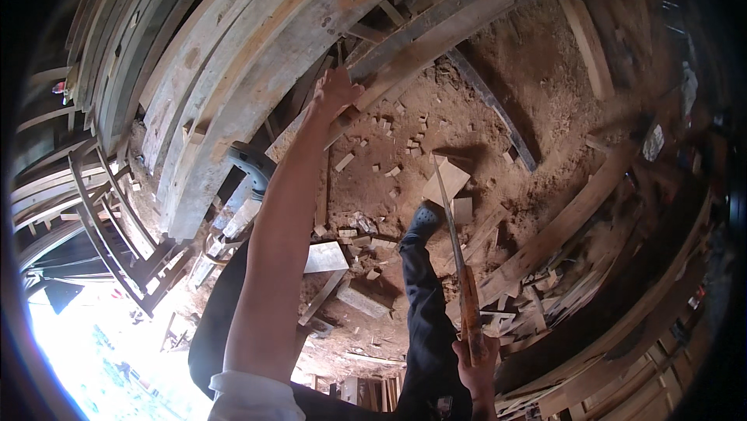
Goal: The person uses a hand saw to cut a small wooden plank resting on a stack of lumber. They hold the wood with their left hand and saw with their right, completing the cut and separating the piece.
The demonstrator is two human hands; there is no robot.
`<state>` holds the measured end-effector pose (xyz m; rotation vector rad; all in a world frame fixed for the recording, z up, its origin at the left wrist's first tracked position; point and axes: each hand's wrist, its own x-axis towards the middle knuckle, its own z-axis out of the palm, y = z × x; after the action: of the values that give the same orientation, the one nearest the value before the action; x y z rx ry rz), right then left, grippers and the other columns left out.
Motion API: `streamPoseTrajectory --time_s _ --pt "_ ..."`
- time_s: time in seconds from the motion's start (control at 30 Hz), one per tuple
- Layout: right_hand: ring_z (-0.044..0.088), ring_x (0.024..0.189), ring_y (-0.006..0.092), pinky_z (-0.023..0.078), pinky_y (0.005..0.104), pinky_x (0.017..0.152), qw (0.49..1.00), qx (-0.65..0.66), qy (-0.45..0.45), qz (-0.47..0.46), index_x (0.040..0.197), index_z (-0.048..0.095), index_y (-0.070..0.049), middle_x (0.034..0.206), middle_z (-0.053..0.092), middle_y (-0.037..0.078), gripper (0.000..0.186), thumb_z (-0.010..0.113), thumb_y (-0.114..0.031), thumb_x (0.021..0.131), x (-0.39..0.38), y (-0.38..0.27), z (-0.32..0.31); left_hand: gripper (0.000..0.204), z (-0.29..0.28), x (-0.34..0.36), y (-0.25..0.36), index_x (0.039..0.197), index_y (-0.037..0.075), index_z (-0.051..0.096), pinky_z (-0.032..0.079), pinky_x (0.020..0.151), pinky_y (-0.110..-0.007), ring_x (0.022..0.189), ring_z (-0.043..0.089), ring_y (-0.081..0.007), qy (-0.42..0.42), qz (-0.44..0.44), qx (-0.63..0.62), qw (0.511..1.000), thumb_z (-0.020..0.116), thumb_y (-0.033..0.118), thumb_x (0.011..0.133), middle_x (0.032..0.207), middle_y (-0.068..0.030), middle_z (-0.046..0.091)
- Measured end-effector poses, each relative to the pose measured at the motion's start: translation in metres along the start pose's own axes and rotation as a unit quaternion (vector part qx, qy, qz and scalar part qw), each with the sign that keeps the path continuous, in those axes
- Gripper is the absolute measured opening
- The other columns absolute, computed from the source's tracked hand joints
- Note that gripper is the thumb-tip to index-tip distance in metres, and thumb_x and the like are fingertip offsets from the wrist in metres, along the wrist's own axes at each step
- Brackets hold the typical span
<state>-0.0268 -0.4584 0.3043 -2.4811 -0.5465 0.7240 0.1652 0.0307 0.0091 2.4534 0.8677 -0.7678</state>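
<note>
My left arm stretches far forward, and my left hand [336, 92] rests at the edge of a long wooden beam [420, 54], its fingers reaching out over the wood. Low on the right, my right hand [476, 359] is closed round the wooden handle of a handsaw [465, 292]. The saw's narrow blade points forward and appears nearly edge-on. Just beyond my shoe [423, 220], a squared wooden block [447, 180] lies on the ground beside the blade, apart from the beam.
Long planks [233, 71] are stacked at the left. A dark strip of timber [494, 110] and a short board [587, 47] lie on the dirt floor, with small offcuts [412, 145] scattered about. Another beam [556, 226] and scrap wood line the right side.
</note>
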Motion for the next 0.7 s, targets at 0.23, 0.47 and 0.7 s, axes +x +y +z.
streamPoseTrajectory --time_s 0.23,0.47,0.7 --pt "0.046 0.048 0.0303 0.034 0.0435 0.048 0.997 0.064 -0.031 0.002 0.094 0.057 -0.001 0.058 0.045 0.010 0.018 0.064 -0.002 0.078 0.015 0.000 -0.003 0.042 -0.013 -0.016 0.014 0.104 0.002 0.068 0.049 0.094 -0.044 0.106 0.064 -0.0346 -0.003 0.016 0.025 1.000 0.069 0.038 0.083 0.108 -0.0210 0.067" --pt "0.047 0.047 0.0295 0.035 0.0422 0.045 0.994 0.089 -0.049 0.040 0.103 0.060 0.000 0.054 0.046 0.010 0.028 0.064 0.002 0.076 0.016 0.003 0.001 0.038 -0.009 -0.010 -0.002 0.090 0.006 0.073 0.054 0.077 -0.041 0.088 0.069 -0.0286 0.032 0.118 0.036 0.992 0.073 0.043 0.078 0.090 -0.0133 0.072" --pt "0.053 0.060 0.0307 0.040 0.0405 0.056 0.983 0.095 -0.085 0.130 0.089 0.059 -0.003 0.065 0.052 0.011 0.012 0.066 -0.006 0.080 0.018 0.002 -0.002 0.037 -0.004 0.004 -0.008 0.086 0.002 0.072 0.054 0.073 -0.038 0.079 0.070 -0.0262 -0.014 0.174 0.043 0.984 0.078 0.036 0.076 0.083 -0.0137 0.071"
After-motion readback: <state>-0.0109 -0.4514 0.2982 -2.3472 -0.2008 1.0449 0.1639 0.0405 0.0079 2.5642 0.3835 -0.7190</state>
